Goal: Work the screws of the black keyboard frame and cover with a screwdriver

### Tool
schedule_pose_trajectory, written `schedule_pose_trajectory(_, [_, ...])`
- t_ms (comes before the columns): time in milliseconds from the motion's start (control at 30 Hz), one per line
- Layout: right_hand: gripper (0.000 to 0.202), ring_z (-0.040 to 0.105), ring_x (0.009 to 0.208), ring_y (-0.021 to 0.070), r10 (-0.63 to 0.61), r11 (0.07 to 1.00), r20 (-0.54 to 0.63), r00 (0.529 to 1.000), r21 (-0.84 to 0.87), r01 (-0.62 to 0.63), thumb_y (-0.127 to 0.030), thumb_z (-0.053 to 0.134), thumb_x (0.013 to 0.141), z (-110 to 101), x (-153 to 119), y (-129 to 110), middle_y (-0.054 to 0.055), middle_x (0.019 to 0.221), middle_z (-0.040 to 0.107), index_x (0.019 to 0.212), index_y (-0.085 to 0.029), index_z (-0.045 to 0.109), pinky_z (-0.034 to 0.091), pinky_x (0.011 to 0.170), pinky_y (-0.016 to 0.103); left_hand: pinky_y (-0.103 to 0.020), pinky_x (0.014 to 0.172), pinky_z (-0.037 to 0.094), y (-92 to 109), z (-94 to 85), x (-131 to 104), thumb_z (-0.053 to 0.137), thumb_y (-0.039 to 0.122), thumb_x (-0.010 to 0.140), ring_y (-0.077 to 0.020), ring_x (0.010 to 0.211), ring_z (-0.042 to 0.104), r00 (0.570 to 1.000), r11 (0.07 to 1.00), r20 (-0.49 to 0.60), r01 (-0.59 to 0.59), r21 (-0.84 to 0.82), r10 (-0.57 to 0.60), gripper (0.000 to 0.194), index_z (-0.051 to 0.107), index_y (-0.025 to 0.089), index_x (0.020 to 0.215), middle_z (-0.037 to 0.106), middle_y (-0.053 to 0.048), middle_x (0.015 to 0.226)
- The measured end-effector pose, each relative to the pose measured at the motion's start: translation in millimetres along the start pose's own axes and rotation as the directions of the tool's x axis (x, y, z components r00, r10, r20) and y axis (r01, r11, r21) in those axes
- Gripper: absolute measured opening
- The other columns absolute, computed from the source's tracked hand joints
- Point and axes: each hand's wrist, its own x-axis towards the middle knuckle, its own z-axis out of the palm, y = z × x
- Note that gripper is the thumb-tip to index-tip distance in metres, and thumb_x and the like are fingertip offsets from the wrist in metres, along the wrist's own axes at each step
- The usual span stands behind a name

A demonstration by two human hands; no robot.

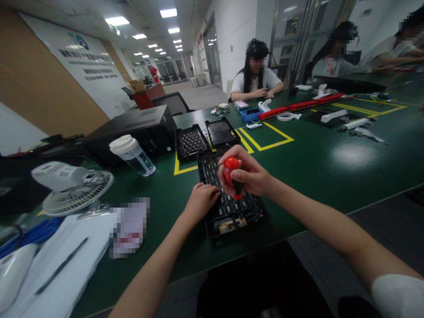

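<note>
A black rectangular case (221, 210) lies on the green table in front of me, with rows of small rounded cells and a tan circuit strip at its near end. My right hand (250, 172) is closed around the red and black handle of a screwdriver (231, 166), held upright over the case. The shaft and tip of that tool are hidden. On the case's left edge rests my left hand (202, 201), its fingers bent together over the rim. Behind the case sit a black tray with a bumpy grid (192, 142) and a flatter black tray (221, 131).
To the left are a white-lidded bottle (132, 154), a white fan (74, 183), and papers (71, 251) with a pen. A blue box (251, 115), a red strip (298, 105) and a tape roll (286, 116) lie farther back. A person (256, 73) sits across the table.
</note>
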Motion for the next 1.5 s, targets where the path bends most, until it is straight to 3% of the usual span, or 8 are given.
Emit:
schedule_pose_trajectory(300, [0.025, 0.054, 0.053, 0.0061, -0.068, 0.992, -0.095, 0.993, -0.116, 0.056, -0.023, 0.059, 0.085, 7.8, -8.1, 0.7, -0.003, 0.076, 0.054, 0.105, -0.019, 0.045, 0.043, 0.047, 0.019, -0.040, 0.096, 0.039, 0.6, 3.2, -1.0, 0.053, 0.023, 0.085, -0.0201, 0.089, 0.063, 1.000, 1.000, -0.024, -0.005, 0.020, 0.006, 0.015, 0.066, 0.021, 0.090, 0.071, -0.004, 0.090])
schedule_pose_trajectory(833, [0.026, 0.052, 0.045, 0.0049, -0.065, 0.935, -0.303, 0.951, -0.352, -0.048, -0.028, 0.060, 0.083, 18.4, -8.4, -6.5, -0.007, 0.067, 0.050, 0.099, -0.022, 0.041, 0.044, 0.042, 0.017, -0.043, 0.098, 0.037, 2.9, 2.6, -1.5, 0.050, 0.025, 0.086, -0.0206, 0.089, 0.063, 1.000, 0.999, 0.005, 0.006, 0.047, -0.006, 0.017, 0.066, 0.022, 0.093, 0.071, -0.004, 0.092])
schedule_pose_trajectory(967, [0.026, 0.053, 0.046, 0.0055, -0.104, 0.866, -0.368, 0.924, -0.491, -0.098, -0.029, 0.061, 0.081, 23.5, -6.9, -7.4, -0.005, 0.074, 0.053, 0.097, -0.022, 0.041, 0.043, 0.044, 0.019, -0.042, 0.096, 0.038, 1.6, 3.1, -1.2, 0.051, 0.025, 0.086, -0.0202, 0.086, 0.063, 1.000, 0.999, -0.009, -0.001, 0.048, 0.001, 0.016, 0.066, 0.022, 0.091, 0.071, -0.004, 0.088])
schedule_pose_trajectory(1133, [0.027, 0.048, 0.052, 0.0070, -0.205, 0.705, -0.453, 0.868, -0.684, -0.190, -0.032, 0.063, 0.079, 26.9, -4.4, -8.2, -0.007, 0.065, 0.046, 0.090, -0.022, 0.040, 0.042, 0.050, 0.020, -0.040, 0.096, 0.039, 0.8, 1.8, -1.9, 0.050, 0.025, 0.086, -0.0200, 0.087, 0.063, 1.000, 0.998, -0.013, -0.010, 0.056, 0.011, 0.017, 0.065, 0.022, 0.093, 0.071, -0.004, 0.090])
schedule_pose_trajectory(1500, [0.024, 0.047, 0.057, 0.0103, -0.425, 0.493, -0.484, 0.765, -0.833, -0.253, -0.036, 0.059, 0.081, 33.8, -7.1, -4.4, -0.005, 0.066, 0.042, 0.083, -0.023, 0.039, 0.038, 0.051, 0.024, -0.041, 0.099, 0.035, 4.5, -0.6, -1.8, 0.049, 0.025, 0.087, -0.0193, 0.090, 0.063, 1.000, 1.000, 0.014, 0.005, 0.022, -0.006, 0.020, 0.065, 0.023, 0.098, 0.071, -0.004, 0.095])
